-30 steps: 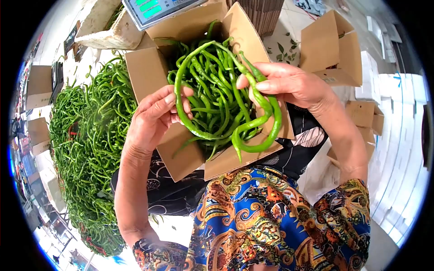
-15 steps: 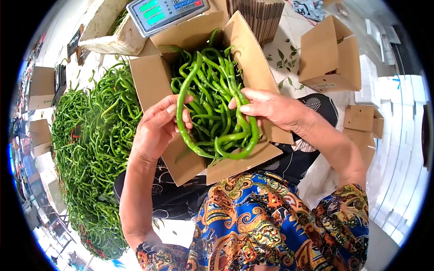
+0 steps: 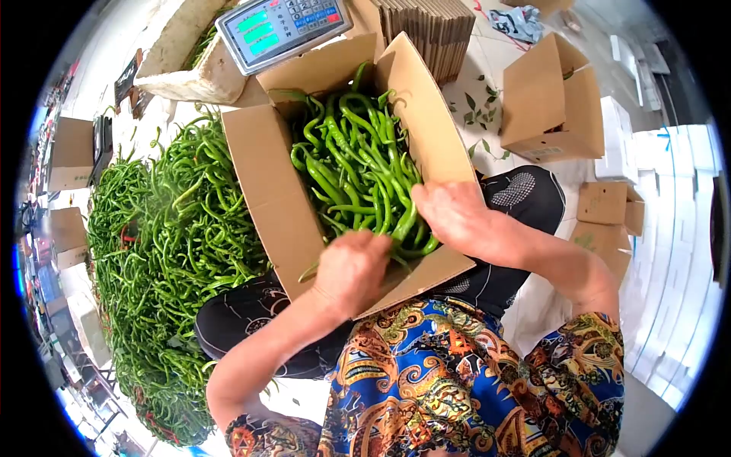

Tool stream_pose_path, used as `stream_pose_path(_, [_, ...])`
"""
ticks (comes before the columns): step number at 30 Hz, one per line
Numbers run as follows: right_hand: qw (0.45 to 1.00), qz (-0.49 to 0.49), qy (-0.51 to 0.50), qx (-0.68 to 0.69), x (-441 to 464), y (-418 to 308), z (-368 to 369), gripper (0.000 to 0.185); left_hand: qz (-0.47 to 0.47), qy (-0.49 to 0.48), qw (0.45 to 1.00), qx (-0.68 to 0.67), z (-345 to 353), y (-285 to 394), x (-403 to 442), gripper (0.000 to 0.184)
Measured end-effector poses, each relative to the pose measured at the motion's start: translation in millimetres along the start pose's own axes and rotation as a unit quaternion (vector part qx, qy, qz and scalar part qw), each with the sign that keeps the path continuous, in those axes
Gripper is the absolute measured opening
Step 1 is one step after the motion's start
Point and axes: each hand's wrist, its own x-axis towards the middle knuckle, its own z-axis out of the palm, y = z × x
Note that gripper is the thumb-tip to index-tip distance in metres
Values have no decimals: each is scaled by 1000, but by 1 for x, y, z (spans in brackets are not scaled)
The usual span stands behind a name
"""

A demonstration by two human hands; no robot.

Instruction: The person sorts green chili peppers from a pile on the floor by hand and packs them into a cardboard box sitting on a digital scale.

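Observation:
Long, curved green chili peppers point(image 3: 362, 167) fill the open cardboard box point(image 3: 266, 190) in front of me. My left hand point(image 3: 354, 266), slightly blurred, is closed over the near end of the box, with pepper tips poking out on either side of it. At the box's right side, my right hand point(image 3: 453, 213) has its fingers curled down round peppers, and its fingertips are hidden. The peppers in both hands lie low, among or just above the others in the box.
A big heap of green peppers point(image 3: 167, 266) spreads on the left. Behind the box are a digital scale point(image 3: 282, 34), a foam box point(image 3: 190, 80) and a stack of flattened cardboard point(image 3: 430, 34). Another open carton point(image 3: 552, 110) stands at the right, near scattered leaves point(image 3: 480, 114).
Both hands have come down from above the box, lowering the looped peppers into its near end. My left hand has moved right and nearer to me, closing as it went.

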Motion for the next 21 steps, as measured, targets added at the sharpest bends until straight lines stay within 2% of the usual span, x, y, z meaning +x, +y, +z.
stream_pose_path(3, [998,-18,-8,-67,5,-7,11,8,51,-41,995,72,7,-2,0,17])
stream_pose_path(7, [992,-119,-22,29,20,6,8,8,49,-82,987,127,8,-18,12,16])
stream_pose_path(8, [992,-115,-49,22,20,5,-1,9,38,-97,987,122,6,-15,13,16])
stream_pose_path(10, [982,-84,-169,17,25,5,-29,13,24,-118,986,115,1,-14,13,18])
stream_pose_path(11, [971,-69,-228,15,31,6,-39,16,15,-93,993,74,-5,-14,15,18])
stream_pose_path(12, [979,-23,-202,2,34,6,-39,21,5,-69,997,33,-13,-13,16,19])
stream_pose_path(13, [993,-28,-113,29,38,6,-39,22,-5,-46,999,-8,-23,-11,17,19])
stream_pose_path(14, [998,-33,-24,55,41,7,-38,24,-26,-71,997,13,-37,-9,21,29])
stream_pose_path(15, [994,-38,66,81,45,9,-37,25,-10,-36,998,52,-41,-13,26,34])
stream_pose_path(16, [991,-62,85,82,56,9,-33,32,5,-2,996,92,-45,-17,33,39])
stream_pose_path(17, [996,-63,43,48,62,11,-23,36,19,33,991,132,-48,-21,38,44])
stream_pose_path(19, [997,-66,-37,-20,74,13,3,43,32,-31,973,225,-26,-59,42,68])
stream_pose_path(21, [998,-63,-4,-25,77,19,17,51,42,-71,954,288,-23,-65,43,79])
